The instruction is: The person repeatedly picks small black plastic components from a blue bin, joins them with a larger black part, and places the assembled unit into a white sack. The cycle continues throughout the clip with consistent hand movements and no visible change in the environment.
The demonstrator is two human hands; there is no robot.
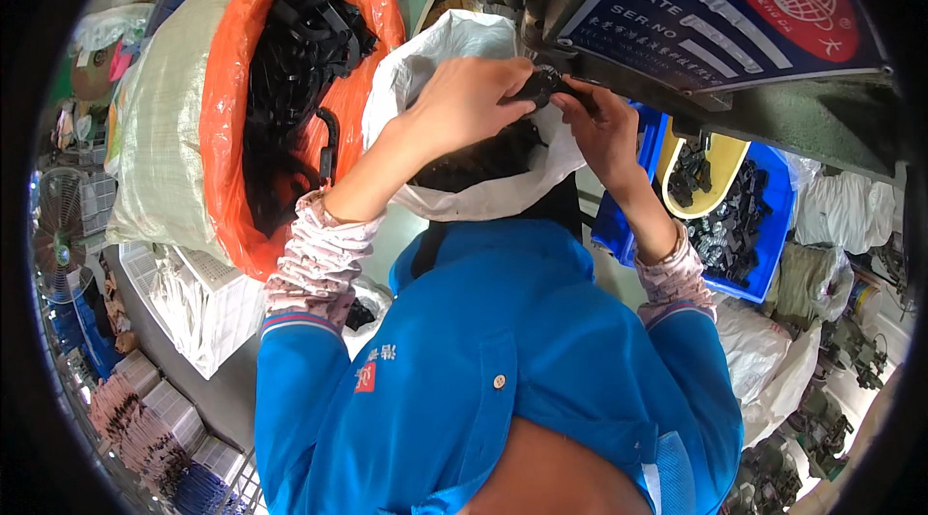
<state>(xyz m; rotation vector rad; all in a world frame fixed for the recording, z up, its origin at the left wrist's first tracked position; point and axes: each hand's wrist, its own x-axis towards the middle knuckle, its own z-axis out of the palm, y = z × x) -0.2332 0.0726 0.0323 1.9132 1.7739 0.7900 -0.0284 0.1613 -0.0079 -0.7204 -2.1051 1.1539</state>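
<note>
Black part [543, 86] sits top centre of frame, held between both hands, over the far rim of the white bag [464, 24]. Left hand [472, 101] grips its left end, fingers bent round, back of hand up. Right hand [604, 133] pinches its right side, thumb and fingers closed on it. Exact shape can't be told, fingers cover much of it. White bag stands open below the hands, dark contents [483, 162] inside.

Upper left: orange bag [220, 109] lining a pale sack [159, 119], full of black pieces [302, 51], one curved piece near its right side. Upper right: machine [822, 119] with a blue and red plate [667, 27], just above the right hand. Right of frame: blue bin [781, 188], small black parts [733, 243] in it, yellow tray [732, 163] too, also holding black bits. Left, lower: white basket [237, 295] with white strips. Far left edge: fan [60, 225].
</note>
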